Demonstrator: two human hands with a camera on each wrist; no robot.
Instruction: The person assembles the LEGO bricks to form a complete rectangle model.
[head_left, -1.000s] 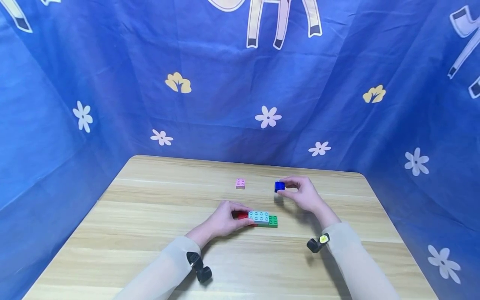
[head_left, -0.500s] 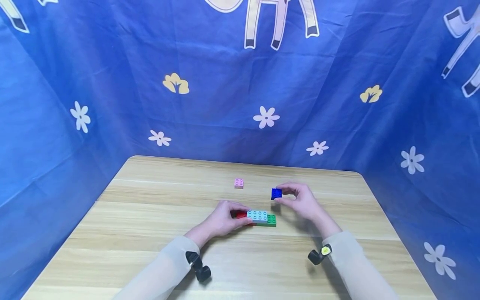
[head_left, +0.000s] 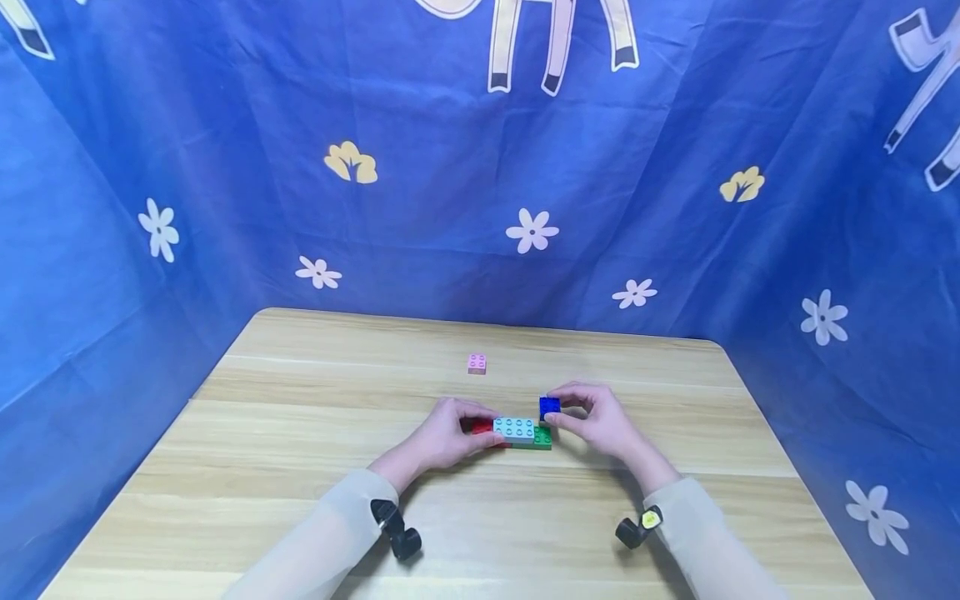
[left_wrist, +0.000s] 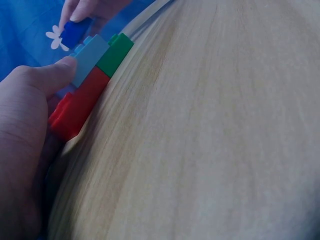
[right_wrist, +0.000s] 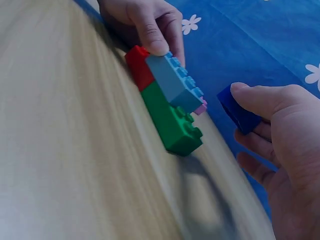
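Note:
On the table a red brick [left_wrist: 82,102] and a green brick [right_wrist: 170,122] lie end to end. A light blue brick [head_left: 514,429] bridges the two from above, leaving studs bare at both outer ends. My left hand [head_left: 446,433] grips this assembly from the left, its thumb on the light blue brick's near side. Between thumb and fingers my right hand [head_left: 603,419] pinches a small dark blue brick [right_wrist: 242,110]. That brick hangs above the green end, apart from the bare green studs in the right wrist view.
Behind the assembly a small pink brick [head_left: 477,364] lies on the wooden table [head_left: 300,467]. A blue printed cloth [head_left: 435,167] surrounds the table at the back and both sides. Each sleeve carries a black wrist camera [head_left: 633,529].
My right hand has carried the dark blue brick towards me and slightly left, from beyond the assembly to over its green end. The left hand keeps its hold in the same place.

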